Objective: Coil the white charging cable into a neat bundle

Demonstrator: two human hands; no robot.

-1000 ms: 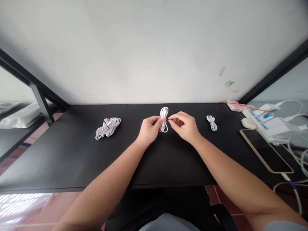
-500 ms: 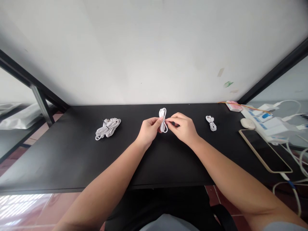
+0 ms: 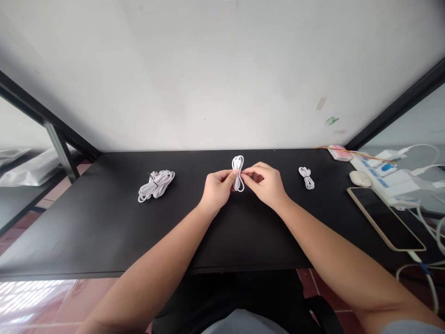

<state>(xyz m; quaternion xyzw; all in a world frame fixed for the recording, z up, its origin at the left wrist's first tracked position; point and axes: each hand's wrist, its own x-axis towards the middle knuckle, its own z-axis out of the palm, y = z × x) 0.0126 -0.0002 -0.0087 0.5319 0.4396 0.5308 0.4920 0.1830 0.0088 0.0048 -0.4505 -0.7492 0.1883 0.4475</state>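
A white cable (image 3: 238,162), coiled into a narrow figure-eight bundle, is held upright over the middle of the black table. My left hand (image 3: 218,189) grips its waist from the left, thumb in front and fingers behind. From the right, my right hand (image 3: 264,182) meets the same waist with thumb and fingertips pinched together; what lies between those fingertips is too small to make out. Off to the left lies a larger heap of white cables (image 3: 156,184) with a dark tie around it. A small tied white cable bundle (image 3: 306,178) rests to the right of my hands.
Along the right side of the black table (image 3: 104,222) are a phone (image 3: 385,219) with a cable plugged in, a white rounded case (image 3: 360,178), and a power strip (image 3: 377,174) with chargers. A wall (image 3: 222,83) stands behind the table.
The right fingertips have closed in on the bundle's waist. Both hands and the cable sit slightly farther right in view. The other bundles remain on the table.
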